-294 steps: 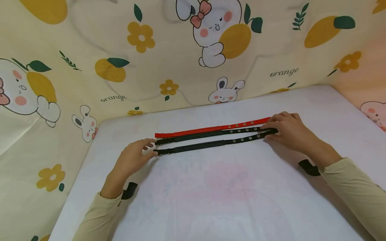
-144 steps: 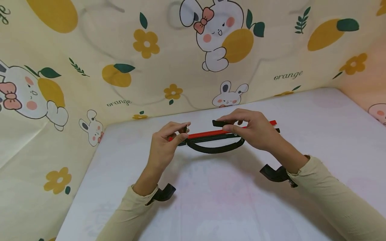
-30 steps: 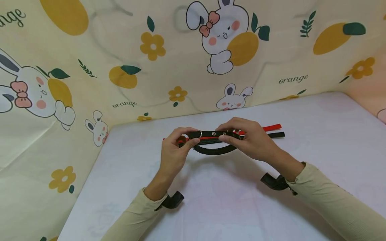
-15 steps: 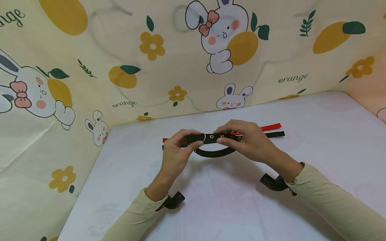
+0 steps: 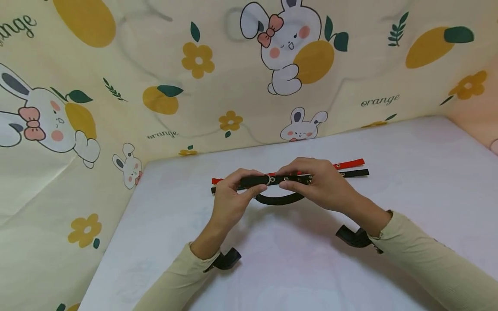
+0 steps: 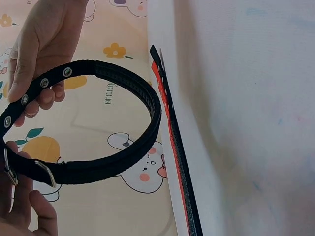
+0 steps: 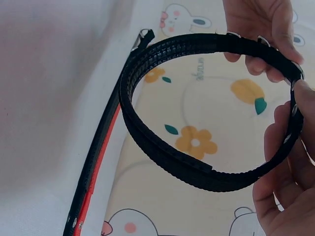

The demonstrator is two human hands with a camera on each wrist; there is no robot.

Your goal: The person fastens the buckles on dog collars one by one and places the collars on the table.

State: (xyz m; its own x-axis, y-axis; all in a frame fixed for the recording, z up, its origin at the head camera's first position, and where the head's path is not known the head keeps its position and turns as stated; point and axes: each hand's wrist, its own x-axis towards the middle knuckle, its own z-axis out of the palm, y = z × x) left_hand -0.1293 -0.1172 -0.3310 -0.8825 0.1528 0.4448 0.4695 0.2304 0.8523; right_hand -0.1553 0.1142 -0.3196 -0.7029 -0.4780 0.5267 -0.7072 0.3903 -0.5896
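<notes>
A black dog collar [image 5: 278,200] with metal eyelets is bent into a loop above the table, its ends overlapping. My left hand [image 5: 231,198] pinches its buckle end, where a metal ring shows. My right hand [image 5: 323,183] pinches the eyelet end close beside it. In the left wrist view the looped collar [image 6: 98,172] shows its buckle and D-ring at the lower left. How far the strap is threaded through the buckle is hidden by fingers. Behind, a red collar [image 5: 352,163] and a second black collar [image 5: 357,173] lie flat, side by side.
The white table [image 5: 288,259] extends in front of the hands. A cream fabric wall [image 5: 218,95] printed with rabbits and oranges rises along the back and left edges. Black wrist mounts [image 5: 352,236] hang below both sleeves.
The front black collar, earlier flat on the table, has been lifted and bent into a loop, its ends brought together. Over the last second both hands sank slightly and the left moved nearer the right.
</notes>
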